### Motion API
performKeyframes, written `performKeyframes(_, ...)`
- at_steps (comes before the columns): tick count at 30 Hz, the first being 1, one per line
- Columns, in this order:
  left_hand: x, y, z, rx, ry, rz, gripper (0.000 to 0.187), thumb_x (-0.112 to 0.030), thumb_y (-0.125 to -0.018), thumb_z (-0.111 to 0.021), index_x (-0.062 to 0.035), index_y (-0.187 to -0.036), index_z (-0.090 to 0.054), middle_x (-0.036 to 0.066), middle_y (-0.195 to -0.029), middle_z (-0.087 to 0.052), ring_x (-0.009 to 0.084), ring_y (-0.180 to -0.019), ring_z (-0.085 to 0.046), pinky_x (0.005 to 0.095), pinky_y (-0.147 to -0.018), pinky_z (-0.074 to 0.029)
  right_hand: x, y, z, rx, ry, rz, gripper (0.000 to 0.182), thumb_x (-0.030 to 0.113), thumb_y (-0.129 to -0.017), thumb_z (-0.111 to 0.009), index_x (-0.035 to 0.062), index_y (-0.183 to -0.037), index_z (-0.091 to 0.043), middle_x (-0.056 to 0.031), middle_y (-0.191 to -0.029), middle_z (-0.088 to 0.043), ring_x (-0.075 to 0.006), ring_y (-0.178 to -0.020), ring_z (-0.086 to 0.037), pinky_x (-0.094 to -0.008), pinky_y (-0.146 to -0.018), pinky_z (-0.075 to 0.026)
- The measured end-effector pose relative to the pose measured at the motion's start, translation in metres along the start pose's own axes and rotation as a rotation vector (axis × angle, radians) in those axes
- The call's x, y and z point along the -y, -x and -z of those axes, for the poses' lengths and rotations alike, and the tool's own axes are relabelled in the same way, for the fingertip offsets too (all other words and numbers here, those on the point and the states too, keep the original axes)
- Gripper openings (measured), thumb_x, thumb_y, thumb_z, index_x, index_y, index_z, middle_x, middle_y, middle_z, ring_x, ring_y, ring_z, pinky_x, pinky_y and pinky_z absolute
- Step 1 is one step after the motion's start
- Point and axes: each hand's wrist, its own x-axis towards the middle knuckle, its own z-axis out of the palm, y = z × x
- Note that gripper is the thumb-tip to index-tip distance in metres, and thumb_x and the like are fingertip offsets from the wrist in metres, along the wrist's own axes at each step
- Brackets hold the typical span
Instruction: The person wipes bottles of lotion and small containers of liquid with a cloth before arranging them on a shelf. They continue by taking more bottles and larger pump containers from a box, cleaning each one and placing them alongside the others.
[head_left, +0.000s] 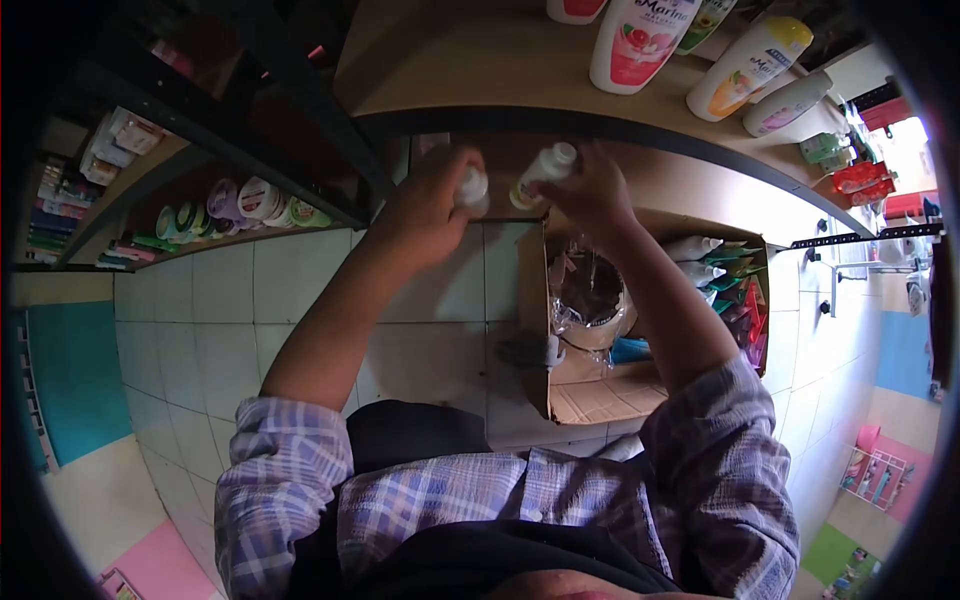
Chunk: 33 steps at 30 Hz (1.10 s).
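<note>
My left hand wraps round a small white bottle, with its round top showing between thumb and fingers. Beside it, my right hand grips another white bottle, tilted, with a white cap and a yellowish-green label. Both hands are under the front edge of the upper shelf, over a lower shelf in shadow. The two bottles are apart from each other. What is printed on their labels is too small to read.
An open cardboard box with bottles and packets stands on the tiled floor below my right arm. Lotion bottles line the upper shelf. Jars fill a shelf to the left. A dark metal shelf post rises near my left hand.
</note>
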Motion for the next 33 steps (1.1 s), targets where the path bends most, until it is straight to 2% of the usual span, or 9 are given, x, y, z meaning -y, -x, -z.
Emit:
performKeyframes(3, 0.023, -0.025, -0.022, 0.009, -0.126, 0.016, 0.047, -0.002, -0.07, -0.075, -0.0078, -0.11, -0.053, 0.014, -0.108, -0.062, 0.0352, -0.103, -0.06, 0.0419, -0.088, -0.047, -0.027, -0.029, -0.035, 0.068, 0.251, 0.226, 0.054, 0.027, -0.065, -0.082, 0.0088, -0.11, -0.059, -0.013, -0.107, -0.064, -0.0302, -0.102, -0.062, -0.0376, -0.088, -0.051)
performKeyframes(7, 0.053, -0.042, -0.05, 0.104, -0.236, 0.073, 0.045, -0.007, -0.068, -0.075, -0.0099, -0.109, -0.057, 0.012, -0.101, -0.067, 0.0337, -0.101, -0.062, 0.0419, -0.091, -0.044, -0.051, -0.055, -0.072, 0.095, 0.237, 0.297, 0.051, 0.025, -0.064, -0.08, 0.0111, -0.109, -0.061, -0.0116, -0.107, -0.064, -0.0311, -0.101, -0.062, -0.0381, -0.088, -0.051)
performKeyframes(10, 0.068, -0.044, -0.064, 0.117, -0.509, -0.037, 0.046, -0.013, -0.066, -0.078, -0.0121, -0.108, -0.059, 0.01, -0.099, -0.068, 0.03, -0.101, -0.063, 0.046, -0.095, -0.038, -0.056, -0.06, -0.088, 0.177, 0.248, 0.226, 0.06, 0.024, -0.058, -0.083, 0.0116, -0.111, -0.058, -0.0121, -0.11, -0.062, -0.0321, -0.105, -0.061, -0.0406, -0.091, -0.051)
performKeyframes(16, 0.084, -0.04, -0.086, 0.207, -0.682, 0.06, 0.041, -0.018, -0.065, -0.079, -0.0128, -0.102, -0.063, 0.006, -0.096, -0.069, 0.0235, -0.101, -0.063, 0.0565, -0.097, -0.03, -0.063, -0.048, -0.113, 0.264, 0.242, 0.115, 0.067, 0.018, -0.057, -0.081, 0.0121, -0.119, -0.056, -0.0109, -0.117, -0.06, -0.0323, -0.109, -0.06, -0.041, -0.092, -0.051)
performKeyframes(22, 0.093, -0.039, -0.097, 0.246, -0.764, 0.098, 0.041, -0.023, -0.066, -0.08, -0.0144, -0.103, -0.064, 0.004, -0.095, -0.068, 0.0231, -0.103, -0.061, 0.0549, -0.094, -0.03, -0.052, -0.043, -0.105, 0.261, 0.292, 0.055, 0.076, 0.016, -0.059, -0.081, 0.0167, -0.129, -0.051, -0.0111, -0.12, -0.059, -0.0314, -0.11, -0.06, -0.0397, -0.093, -0.051)
performKeyframes(25, 0.094, -0.036, -0.098, 0.155, -0.746, 0.061, 0.024, -0.015, -0.075, -0.068, -0.0141, -0.099, -0.068, 0.005, -0.09, -0.07, 0.0247, -0.104, -0.061, 0.0565, -0.099, -0.026, -0.059, -0.045, -0.102, 0.287, 0.244, 0.109, 0.067, 0.014, -0.061, -0.079, 0.0178, -0.124, -0.056, -0.0113, -0.118, -0.06, -0.0313, -0.109, -0.06, -0.0397, -0.093, -0.052)
performKeyframes(28, 0.096, -0.033, -0.096, 0.182, -0.799, 0.005, 0.016, -0.016, -0.073, -0.069, -0.0148, -0.089, -0.071, 0.006, -0.091, -0.07, 0.0255, -0.102, -0.061, 0.0576, -0.097, -0.027, -0.077, -0.057, -0.107, 0.34, 0.238, 0.246, 0.054, 0.012, -0.064, -0.077, 0.0166, -0.115, -0.062, -0.0116, -0.117, -0.061, -0.0307, -0.109, -0.061, -0.0401, -0.093, -0.052)
performKeyframes(30, 0.09, -0.029, -0.095, 0.223, -0.782, 0.033, 0.026, -0.011, -0.073, -0.067, -0.015, -0.099, -0.068, 0.006, -0.091, -0.069, 0.025, -0.1, -0.06, 0.055, -0.093, -0.028, -0.084, -0.063, -0.109, 0.179, 0.222, 0.291, 0.039, 0.009, -0.065, -0.074, 0.0084, -0.103, -0.066, -0.0144, -0.105, -0.067, -0.0304, -0.104, -0.063, -0.0381, -0.091, -0.052)
performKeyframes(33, 0.08, -0.025, -0.092, 0.184, -0.729, 0.077, 0.037, -0.006, -0.073, -0.066, -0.014, -0.109, -0.065, 0.006, -0.091, -0.068, 0.0243, -0.098, -0.059, 0.0511, -0.088, -0.029, -0.084, -0.087, -0.116, 0.199, 0.176, 0.254, 0.038, 0.003, -0.069, -0.073, 0.0084, -0.106, -0.067, -0.0139, -0.106, -0.067, -0.0298, -0.105, -0.063, -0.0364, -0.09, -0.052)
